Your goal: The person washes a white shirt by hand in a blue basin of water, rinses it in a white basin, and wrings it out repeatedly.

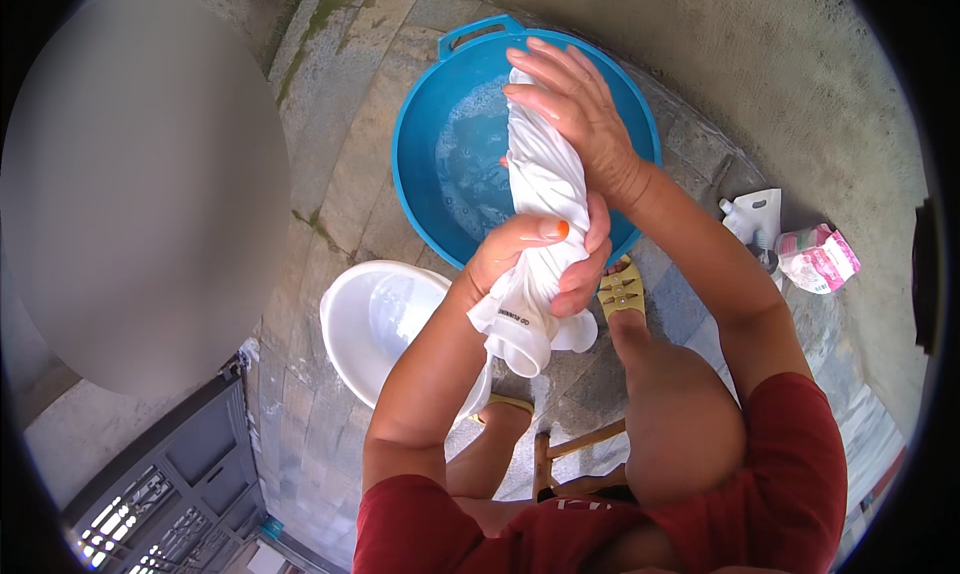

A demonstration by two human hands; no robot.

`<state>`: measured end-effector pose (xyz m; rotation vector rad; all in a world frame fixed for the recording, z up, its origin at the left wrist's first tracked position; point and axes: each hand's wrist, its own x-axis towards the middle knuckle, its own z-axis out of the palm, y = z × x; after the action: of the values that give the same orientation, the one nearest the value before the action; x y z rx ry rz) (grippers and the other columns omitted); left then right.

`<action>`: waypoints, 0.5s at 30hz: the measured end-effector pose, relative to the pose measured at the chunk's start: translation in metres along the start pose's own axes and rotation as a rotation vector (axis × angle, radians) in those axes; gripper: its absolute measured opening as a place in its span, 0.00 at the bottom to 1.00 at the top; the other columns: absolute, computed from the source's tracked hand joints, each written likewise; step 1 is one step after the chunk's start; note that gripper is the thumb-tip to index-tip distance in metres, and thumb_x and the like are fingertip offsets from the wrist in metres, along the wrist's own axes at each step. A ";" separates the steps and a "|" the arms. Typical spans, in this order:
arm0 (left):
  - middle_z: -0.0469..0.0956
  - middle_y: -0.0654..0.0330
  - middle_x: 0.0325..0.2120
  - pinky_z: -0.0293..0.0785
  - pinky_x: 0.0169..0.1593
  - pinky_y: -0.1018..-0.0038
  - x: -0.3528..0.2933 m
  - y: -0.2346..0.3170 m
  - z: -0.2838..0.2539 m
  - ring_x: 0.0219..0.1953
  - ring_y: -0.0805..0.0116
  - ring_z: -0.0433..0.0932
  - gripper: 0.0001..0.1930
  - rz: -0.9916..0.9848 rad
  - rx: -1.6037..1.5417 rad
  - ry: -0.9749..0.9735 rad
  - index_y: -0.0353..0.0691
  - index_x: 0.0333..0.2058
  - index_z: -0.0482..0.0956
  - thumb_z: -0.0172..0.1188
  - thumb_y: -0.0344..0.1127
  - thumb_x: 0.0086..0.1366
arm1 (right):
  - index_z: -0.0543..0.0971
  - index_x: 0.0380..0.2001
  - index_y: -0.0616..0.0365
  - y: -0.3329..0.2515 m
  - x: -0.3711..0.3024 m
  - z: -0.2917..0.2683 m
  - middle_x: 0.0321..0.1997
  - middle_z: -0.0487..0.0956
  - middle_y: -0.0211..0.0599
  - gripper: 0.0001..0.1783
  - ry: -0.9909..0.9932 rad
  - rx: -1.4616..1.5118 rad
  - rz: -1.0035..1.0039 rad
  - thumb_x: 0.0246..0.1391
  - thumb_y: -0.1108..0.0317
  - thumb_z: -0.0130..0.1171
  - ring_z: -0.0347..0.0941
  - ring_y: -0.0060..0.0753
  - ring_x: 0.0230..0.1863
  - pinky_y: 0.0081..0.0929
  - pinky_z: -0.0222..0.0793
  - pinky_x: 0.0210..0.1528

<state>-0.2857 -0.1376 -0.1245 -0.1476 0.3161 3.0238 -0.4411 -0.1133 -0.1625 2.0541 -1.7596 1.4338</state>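
Note:
A wet white garment [545, 174], twisted into a thick roll, is held over the blue basin [403, 174]. My left hand [525, 249] is closed round its lower part, the thumb on top and the fingers on the right side. Below that hand the loose end hangs with folds and a small dark print. My right hand [580, 104] lies across the upper end with its fingers fairly straight; a fingertip shows on the garment's far left side, so the cloth seems held between fingers and thumb. Shallow, slightly foamy water [465, 154] is in the blue basin.
A white basin [345, 324] stands left of my left forearm. At the right by the wall are a white spouted pouch [757, 214] and a pink-and-white packet [820, 259]. My yellow slipper [622, 289] is close to the blue basin. A wooden stool [585, 442] shows below.

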 end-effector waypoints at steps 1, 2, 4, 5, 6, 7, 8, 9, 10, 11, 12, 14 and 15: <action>0.66 0.57 0.15 0.61 0.13 0.73 0.003 -0.005 0.001 0.11 0.65 0.66 0.20 -0.043 0.001 -0.052 0.37 0.31 0.64 0.58 0.47 0.54 | 0.71 0.44 0.47 0.005 0.006 0.000 0.60 0.66 0.34 0.28 0.036 0.033 -0.035 0.35 0.67 0.67 0.60 0.44 0.63 0.54 0.51 0.62; 0.70 0.55 0.20 0.70 0.21 0.71 -0.002 -0.008 -0.001 0.17 0.63 0.72 0.22 -0.096 -0.075 -0.027 0.35 0.36 0.66 0.61 0.45 0.51 | 0.73 0.35 0.49 0.008 0.010 -0.010 0.56 0.71 0.33 0.18 0.038 -0.009 -0.112 0.36 0.67 0.65 0.63 0.44 0.61 0.54 0.54 0.61; 0.73 0.54 0.24 0.73 0.30 0.69 -0.017 -0.009 0.002 0.24 0.62 0.75 0.25 -0.119 0.215 0.175 0.33 0.42 0.67 0.63 0.43 0.49 | 0.74 0.32 0.50 0.019 0.016 -0.038 0.48 0.76 0.33 0.13 -0.072 -0.154 -0.248 0.38 0.68 0.62 0.68 0.39 0.56 0.48 0.58 0.60; 0.74 0.53 0.27 0.75 0.35 0.67 -0.025 -0.006 0.002 0.27 0.62 0.77 0.28 -0.132 0.362 0.273 0.33 0.44 0.67 0.64 0.41 0.48 | 0.74 0.31 0.51 0.027 0.013 -0.049 0.44 0.77 0.33 0.12 -0.147 -0.227 -0.293 0.39 0.69 0.62 0.71 0.37 0.53 0.45 0.60 0.59; 0.76 0.53 0.34 0.73 0.44 0.66 -0.034 0.002 0.004 0.35 0.61 0.78 0.32 -0.238 0.486 0.415 0.33 0.50 0.66 0.66 0.39 0.47 | 0.74 0.31 0.54 0.028 0.013 -0.061 0.40 0.78 0.37 0.13 -0.251 -0.281 -0.296 0.37 0.70 0.62 0.75 0.37 0.45 0.39 0.66 0.54; 0.76 0.53 0.34 0.73 0.44 0.66 -0.038 0.006 0.005 0.35 0.62 0.78 0.31 -0.222 0.745 0.496 0.33 0.49 0.67 0.66 0.39 0.47 | 0.74 0.31 0.55 0.024 0.011 -0.064 0.39 0.78 0.39 0.14 -0.393 -0.297 -0.203 0.37 0.70 0.62 0.75 0.39 0.43 0.39 0.67 0.52; 0.76 0.53 0.34 0.73 0.43 0.67 -0.039 0.009 0.005 0.35 0.62 0.78 0.30 -0.204 1.004 0.574 0.33 0.48 0.68 0.67 0.39 0.47 | 0.75 0.32 0.56 0.015 0.007 -0.067 0.38 0.78 0.42 0.14 -0.534 -0.312 -0.108 0.37 0.71 0.62 0.76 0.41 0.41 0.38 0.69 0.49; 0.76 0.54 0.34 0.73 0.43 0.67 -0.038 0.014 0.007 0.35 0.62 0.78 0.29 -0.186 1.266 0.648 0.33 0.47 0.69 0.67 0.39 0.47 | 0.75 0.32 0.57 0.007 0.003 -0.070 0.37 0.78 0.44 0.14 -0.672 -0.327 -0.009 0.37 0.71 0.62 0.76 0.44 0.40 0.38 0.70 0.47; 0.78 0.50 0.35 0.73 0.42 0.68 -0.034 0.022 0.014 0.36 0.59 0.79 0.24 -0.283 1.580 0.754 0.36 0.44 0.72 0.66 0.38 0.48 | 0.75 0.32 0.58 0.000 -0.004 -0.066 0.37 0.78 0.45 0.14 -0.748 -0.219 0.214 0.37 0.71 0.62 0.76 0.46 0.39 0.38 0.70 0.45; 0.78 0.49 0.36 0.74 0.40 0.66 -0.030 0.025 0.014 0.37 0.53 0.79 0.19 -0.302 1.936 0.835 0.39 0.40 0.74 0.64 0.36 0.48 | 0.75 0.32 0.59 -0.006 -0.014 -0.057 0.36 0.78 0.47 0.14 -0.817 -0.108 0.438 0.38 0.71 0.62 0.75 0.48 0.39 0.38 0.70 0.44; 0.78 0.50 0.34 0.75 0.39 0.64 -0.026 0.033 0.012 0.36 0.51 0.78 0.17 -0.333 2.094 0.839 0.40 0.38 0.74 0.64 0.36 0.48 | 0.75 0.33 0.60 -0.011 -0.021 -0.053 0.36 0.78 0.48 0.14 -0.873 -0.003 0.658 0.38 0.70 0.62 0.75 0.51 0.39 0.38 0.71 0.42; 0.78 0.53 0.32 0.75 0.36 0.63 -0.025 0.047 0.005 0.34 0.50 0.78 0.16 -0.322 2.366 0.777 0.42 0.36 0.73 0.64 0.34 0.47 | 0.76 0.37 0.63 -0.022 -0.046 -0.040 0.32 0.79 0.46 0.17 -0.878 0.488 0.966 0.40 0.69 0.57 0.76 0.43 0.36 0.33 0.70 0.39; 0.78 0.55 0.30 0.74 0.35 0.62 -0.028 0.050 -0.002 0.33 0.51 0.78 0.15 -0.278 2.476 0.722 0.42 0.35 0.72 0.64 0.33 0.47 | 0.76 0.36 0.65 -0.036 -0.042 -0.036 0.27 0.78 0.41 0.17 -0.930 0.657 1.141 0.40 0.70 0.56 0.75 0.34 0.31 0.31 0.68 0.36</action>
<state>-0.2630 -0.1888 -0.1136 -0.7099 2.7508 0.4505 -0.4292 -0.0487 -0.1531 2.2532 -3.6967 1.3994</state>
